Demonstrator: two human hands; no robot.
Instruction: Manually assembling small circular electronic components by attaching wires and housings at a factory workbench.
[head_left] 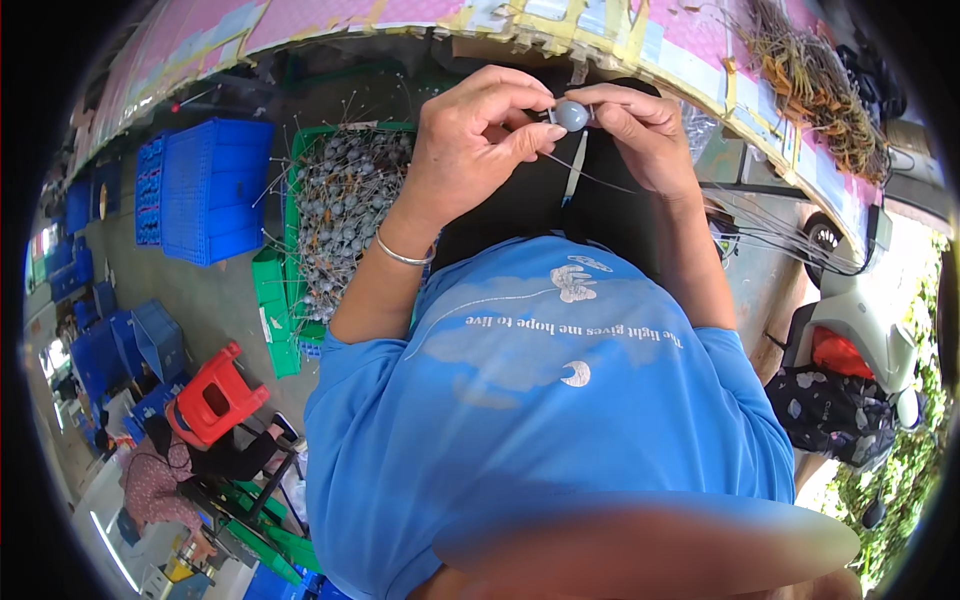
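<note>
Ball (571,116) between left fingers (518,97) and right fingers (617,95)

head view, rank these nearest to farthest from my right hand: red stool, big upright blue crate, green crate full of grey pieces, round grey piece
1. Round grey piece: at the right hand's fingertips.
2. Green crate: to the left, past the other hand.
3. Blue crate: left of the green one.
4. Red stool: lower left.
</note>
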